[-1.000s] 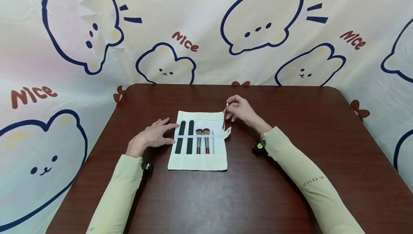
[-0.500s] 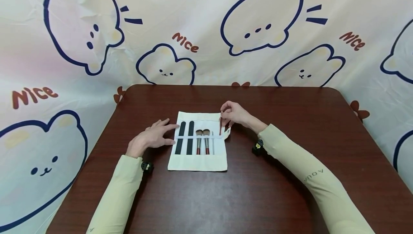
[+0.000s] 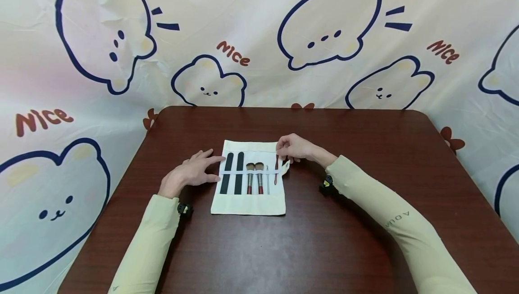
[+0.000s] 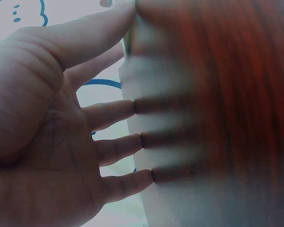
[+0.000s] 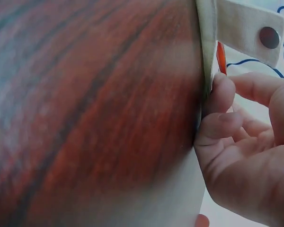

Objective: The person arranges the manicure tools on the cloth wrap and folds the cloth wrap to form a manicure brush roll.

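A cream fabric roll pouch (image 3: 247, 205) lies unrolled on the dark wooden table (image 3: 259, 253). My left hand (image 3: 189, 171) rests at its left edge, fingers spread and straight. At the upper right of the pouch my right hand (image 3: 294, 147) pinches the upper end of a slim red stick-like tool (image 3: 276, 170). The tool's lower part passes the pouch's white elastic band (image 3: 253, 172); its top is hidden by the fingers. Left of it sit a thin silver tool (image 3: 268, 186), two makeup brushes (image 3: 260, 177) and two black flat strips (image 3: 239, 163), all crossed by the band.
A strap with a metal snap (image 5: 269, 37) sticks out from the pouch's right side, beside the right hand. Behind the table's far edge hangs a pale curtain (image 3: 259, 82) with cartoon bears.
My right hand has moved left and towards me, bringing the red tool over the pouch and down past the elastic band. The left hand has stayed in place.
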`<control>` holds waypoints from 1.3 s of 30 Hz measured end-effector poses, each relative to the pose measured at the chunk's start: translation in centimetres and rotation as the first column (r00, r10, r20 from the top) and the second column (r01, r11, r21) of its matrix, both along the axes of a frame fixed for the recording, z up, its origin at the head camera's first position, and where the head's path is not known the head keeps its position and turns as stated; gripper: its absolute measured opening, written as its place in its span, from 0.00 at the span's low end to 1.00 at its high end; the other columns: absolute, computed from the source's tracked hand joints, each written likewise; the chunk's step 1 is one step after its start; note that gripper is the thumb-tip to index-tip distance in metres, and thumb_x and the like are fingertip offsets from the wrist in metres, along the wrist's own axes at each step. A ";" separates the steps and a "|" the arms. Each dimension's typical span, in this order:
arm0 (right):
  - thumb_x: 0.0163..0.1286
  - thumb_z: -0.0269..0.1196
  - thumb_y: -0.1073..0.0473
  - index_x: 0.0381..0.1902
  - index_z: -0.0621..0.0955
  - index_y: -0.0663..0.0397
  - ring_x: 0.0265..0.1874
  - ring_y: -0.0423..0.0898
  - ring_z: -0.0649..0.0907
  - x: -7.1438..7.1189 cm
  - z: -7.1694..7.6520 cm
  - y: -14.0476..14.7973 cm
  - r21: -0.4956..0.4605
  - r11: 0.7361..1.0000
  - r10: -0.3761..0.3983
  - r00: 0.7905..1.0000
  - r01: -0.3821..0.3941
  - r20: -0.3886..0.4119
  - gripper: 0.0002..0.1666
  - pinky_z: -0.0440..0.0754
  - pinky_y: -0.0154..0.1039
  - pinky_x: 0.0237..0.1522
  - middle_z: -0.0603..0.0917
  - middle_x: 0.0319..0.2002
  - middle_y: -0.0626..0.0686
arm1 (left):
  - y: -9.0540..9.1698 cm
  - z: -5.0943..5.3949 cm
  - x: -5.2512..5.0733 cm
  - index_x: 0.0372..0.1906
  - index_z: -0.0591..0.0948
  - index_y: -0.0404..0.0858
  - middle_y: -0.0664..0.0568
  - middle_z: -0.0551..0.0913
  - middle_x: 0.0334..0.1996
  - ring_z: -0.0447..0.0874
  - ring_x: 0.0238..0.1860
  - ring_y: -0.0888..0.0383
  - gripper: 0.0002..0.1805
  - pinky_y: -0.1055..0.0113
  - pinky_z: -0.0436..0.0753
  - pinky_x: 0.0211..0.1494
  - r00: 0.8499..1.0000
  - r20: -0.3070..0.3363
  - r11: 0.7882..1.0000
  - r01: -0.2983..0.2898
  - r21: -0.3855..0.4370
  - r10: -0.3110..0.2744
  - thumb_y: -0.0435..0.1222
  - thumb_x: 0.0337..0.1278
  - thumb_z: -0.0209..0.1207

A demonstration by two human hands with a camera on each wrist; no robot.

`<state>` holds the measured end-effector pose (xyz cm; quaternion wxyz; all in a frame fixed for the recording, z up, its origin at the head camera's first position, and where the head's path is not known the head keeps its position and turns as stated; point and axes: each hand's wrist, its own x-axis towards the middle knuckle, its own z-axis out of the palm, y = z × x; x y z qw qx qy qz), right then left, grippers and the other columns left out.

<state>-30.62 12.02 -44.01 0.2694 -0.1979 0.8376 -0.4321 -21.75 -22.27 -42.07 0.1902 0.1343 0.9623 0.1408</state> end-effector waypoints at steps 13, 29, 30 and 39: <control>0.72 0.60 0.52 0.43 0.85 0.48 0.11 0.43 0.73 0.9 0.4 0.1 0.091 0.985 0.150 0.989 -0.148 -0.013 0.10 0.70 0.35 0.14 0.81 0.23 0.49 | 0.1 -0.1 0.0 0.73 0.66 0.52 0.35 0.51 0.77 0.43 0.77 0.31 0.36 0.28 0.52 0.70 1.000 -0.002 1.000 -0.001 0.002 0.001 0.47 0.60 0.63; 0.73 0.59 0.52 0.40 0.88 0.43 0.09 0.41 0.70 1.4 0.8 0.3 0.114 0.964 0.246 0.968 -0.239 -0.043 0.11 0.69 0.34 0.13 0.80 0.21 0.45 | 0.3 -0.3 -0.3 0.73 0.66 0.52 0.35 0.51 0.77 0.43 0.76 0.31 0.36 0.27 0.52 0.70 1.000 -0.001 1.000 -0.002 -0.003 0.002 0.48 0.60 0.63; 0.73 0.59 0.52 0.40 0.88 0.44 0.09 0.41 0.70 1.4 0.8 0.3 0.113 0.964 0.246 0.968 -0.240 -0.042 0.11 0.69 0.34 0.13 0.80 0.22 0.45 | 0.4 -0.3 -0.3 0.73 0.66 0.52 0.35 0.51 0.77 0.43 0.76 0.31 0.36 0.27 0.52 0.70 1.000 -0.001 1.000 -0.002 -0.005 0.002 0.47 0.60 0.63; 0.74 0.57 0.51 0.46 0.85 0.49 0.13 0.48 0.77 1.2 0.7 1.1 0.070 0.980 0.191 0.979 -0.187 -0.064 0.13 0.73 0.37 0.15 0.79 0.24 0.51 | 0.3 -0.2 -0.5 0.73 0.66 0.51 0.34 0.51 0.77 0.43 0.76 0.31 0.36 0.28 0.52 0.70 1.000 0.005 1.000 0.006 0.006 -0.006 0.48 0.59 0.63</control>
